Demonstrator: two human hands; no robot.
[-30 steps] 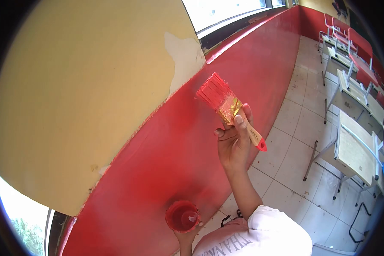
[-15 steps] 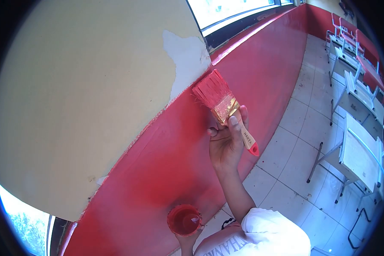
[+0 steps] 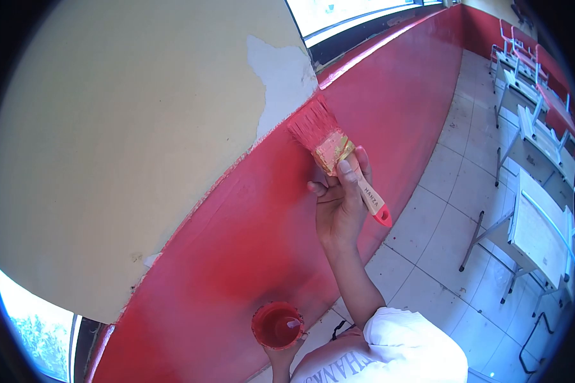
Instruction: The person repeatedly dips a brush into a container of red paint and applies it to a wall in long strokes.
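My right hand [image 3: 340,198] is closed round the wooden handle of a flat paintbrush [image 3: 364,185], thumb on top near the metal band. The brush's bristles are coated in red and lie at the red wall [image 3: 236,249], just below its border with the cream upper wall [image 3: 140,140]. Lower down, my left hand [image 3: 286,355] grips a small round paint pot [image 3: 259,335] from beneath. Red paint coats the pot's inside, and a pale patch shows within. Most of the left hand's fingers are hidden behind the pot.
A peeled white patch [image 3: 284,80] marks the cream wall above the brush. Windows [image 3: 345,16] lie at the top and lower left. White desks [image 3: 540,223] with chairs on some stand in a row at right on the tiled floor [image 3: 421,236].
The brush and my right hand have moved slightly up. The bristles now look more flattened against the wall. My left hand and the pot have barely shifted.
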